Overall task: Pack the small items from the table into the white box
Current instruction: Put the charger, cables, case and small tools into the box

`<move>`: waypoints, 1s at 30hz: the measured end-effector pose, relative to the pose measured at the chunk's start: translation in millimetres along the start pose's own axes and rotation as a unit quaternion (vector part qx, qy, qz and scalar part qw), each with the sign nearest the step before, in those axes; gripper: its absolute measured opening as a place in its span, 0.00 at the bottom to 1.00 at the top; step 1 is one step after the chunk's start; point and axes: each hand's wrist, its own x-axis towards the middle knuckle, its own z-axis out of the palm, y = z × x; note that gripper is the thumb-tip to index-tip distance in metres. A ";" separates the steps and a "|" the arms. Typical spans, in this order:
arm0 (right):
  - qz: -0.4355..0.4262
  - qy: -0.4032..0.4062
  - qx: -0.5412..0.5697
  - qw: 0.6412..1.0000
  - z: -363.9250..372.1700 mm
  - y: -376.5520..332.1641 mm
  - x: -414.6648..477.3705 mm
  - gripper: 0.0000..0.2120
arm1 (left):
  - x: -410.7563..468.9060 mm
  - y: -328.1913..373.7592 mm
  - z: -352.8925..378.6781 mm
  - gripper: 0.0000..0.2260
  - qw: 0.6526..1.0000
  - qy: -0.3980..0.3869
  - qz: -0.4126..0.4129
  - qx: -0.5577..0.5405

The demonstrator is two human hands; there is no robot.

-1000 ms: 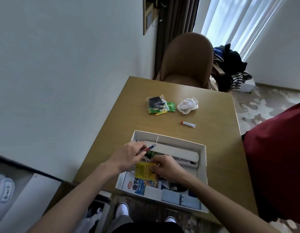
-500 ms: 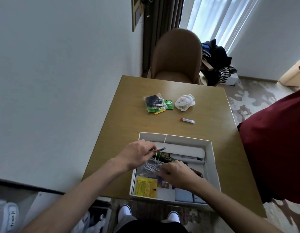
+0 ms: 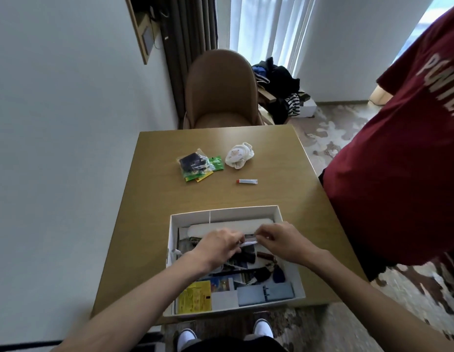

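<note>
The white box (image 3: 287,252) sits open at the table's near edge, full of mixed items: a long white case (image 3: 228,226), a yellow leaflet (image 3: 194,297), a blue card holder (image 3: 265,293). Both my hands are over the box's middle. My left hand (image 3: 218,246) and my right hand (image 3: 278,240) pinch the two ends of a small white strip (image 3: 249,243). Farther back on the table lie a clear bag of dark and green packets (image 3: 198,165), a white soft pouch (image 3: 238,154) and a small white tube with a red cap (image 3: 247,181).
A person in a dark red shirt (image 3: 398,161) stands close at the table's right side. A brown chair (image 3: 218,92) stands at the far edge, a wall runs along the left, and clothes (image 3: 279,87) are piled by the window.
My right hand has risen from the box's lower middle to meet my left hand. Both now pinch a small white strip. The view has tilted and shifted.
</note>
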 end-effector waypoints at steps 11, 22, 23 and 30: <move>-0.059 0.071 0.058 0.994 -43.1 33.9 23.4 0.06 | 35.8 5.0 -9.2 0.10 0.992 0.087 -0.090 -0.005; 0.057 0.148 0.173 0.972 -48.3 49.3 130.3 0.06 | 83.7 -56.0 -61.5 0.10 0.947 0.103 -0.239 -0.188; 0.071 0.142 0.171 0.972 -44.7 51.2 140.9 0.06 | 90.3 -66.3 -61.5 0.11 0.948 0.082 -0.245 -0.187; 0.172 0.085 0.094 0.977 -14.5 75.8 211.7 0.12 | 129.7 -149.9 -41.7 0.13 0.934 0.023 -0.306 -0.185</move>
